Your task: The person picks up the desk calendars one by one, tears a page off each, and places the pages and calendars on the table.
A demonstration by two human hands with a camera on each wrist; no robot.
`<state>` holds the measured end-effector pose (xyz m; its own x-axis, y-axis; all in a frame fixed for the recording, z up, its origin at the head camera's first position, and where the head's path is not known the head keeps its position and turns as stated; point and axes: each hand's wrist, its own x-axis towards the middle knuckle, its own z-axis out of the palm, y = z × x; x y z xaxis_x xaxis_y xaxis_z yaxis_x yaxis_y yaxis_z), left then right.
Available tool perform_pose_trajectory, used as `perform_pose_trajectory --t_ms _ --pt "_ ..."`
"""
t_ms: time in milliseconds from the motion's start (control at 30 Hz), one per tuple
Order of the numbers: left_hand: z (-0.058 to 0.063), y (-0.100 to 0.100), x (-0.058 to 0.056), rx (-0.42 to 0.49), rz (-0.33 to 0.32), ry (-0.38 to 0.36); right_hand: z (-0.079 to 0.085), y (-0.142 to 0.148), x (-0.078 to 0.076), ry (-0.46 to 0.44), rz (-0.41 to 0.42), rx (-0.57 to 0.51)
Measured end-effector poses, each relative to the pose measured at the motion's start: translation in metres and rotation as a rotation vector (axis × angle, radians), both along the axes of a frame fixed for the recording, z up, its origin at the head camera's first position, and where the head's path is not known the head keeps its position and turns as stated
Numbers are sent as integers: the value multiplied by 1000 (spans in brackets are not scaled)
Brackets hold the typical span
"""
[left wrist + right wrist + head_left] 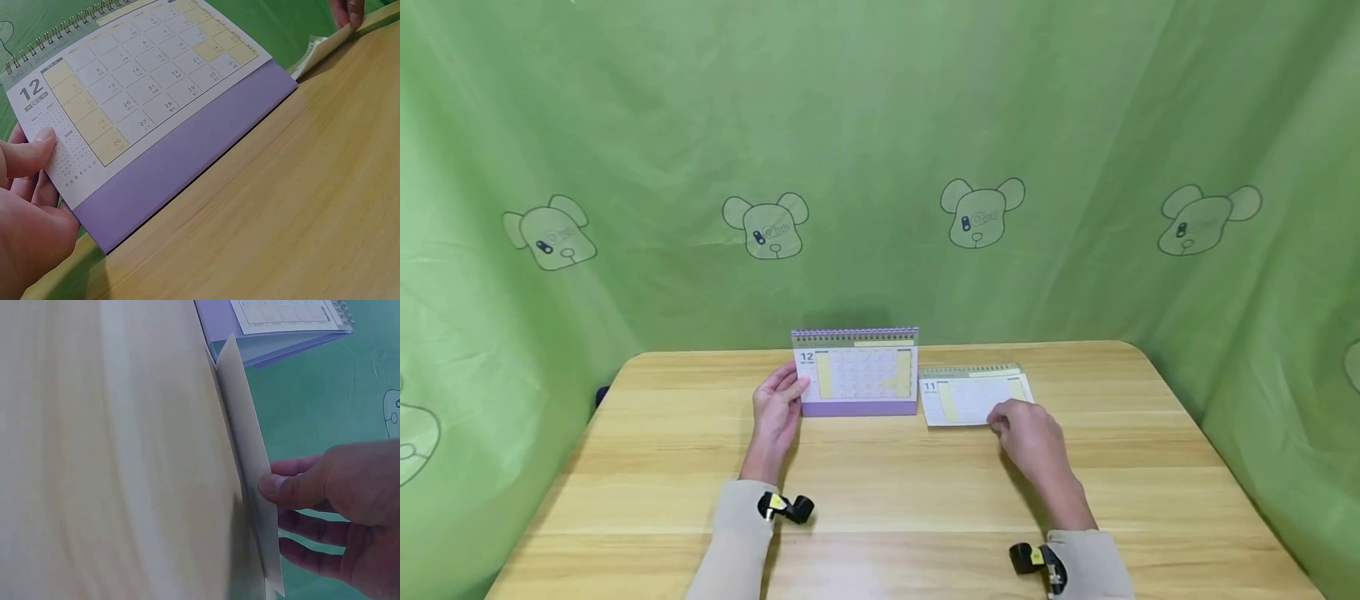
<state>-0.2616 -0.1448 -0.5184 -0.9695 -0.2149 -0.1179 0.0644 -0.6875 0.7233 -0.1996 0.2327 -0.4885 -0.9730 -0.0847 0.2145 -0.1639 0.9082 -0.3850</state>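
A spiral-bound desk calendar [865,375] with a purple base stands upright on the table, showing the page for month 12. My left hand [777,408] grips its left edge, thumb [31,153] on the front of the page and fingers behind. Just right of the calendar lies a loose calendar page [958,402] numbered 11, with a row of holes along its top edge. My right hand [1030,437] pinches the page's near edge toward the right corner. In the right wrist view, that edge of the page [250,456] is raised off the wood.
The wooden table [880,500] has rounded far corners. A green curtain [880,150] printed with bear heads hangs behind it and at both sides. A small black camera [786,507] sits on the left wrist and another camera [1037,565] on the right.
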Motion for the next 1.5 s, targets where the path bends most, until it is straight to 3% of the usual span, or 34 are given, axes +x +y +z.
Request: perform_pose_trajectory --t_ms 567,1200,1367,1500 --pt "0 2 1 15 -16 11 -2 -4 2 -22 46 5" --pt "-8 -4 -4 -14 -94 44 -8 -1 -5 -53 37 -61" --pt "-14 -8 -2 0 -84 54 -15 0 -5 -16 50 -111" --pt "-14 -13 0 -39 -59 61 -16 2 -9 2 94 -148"
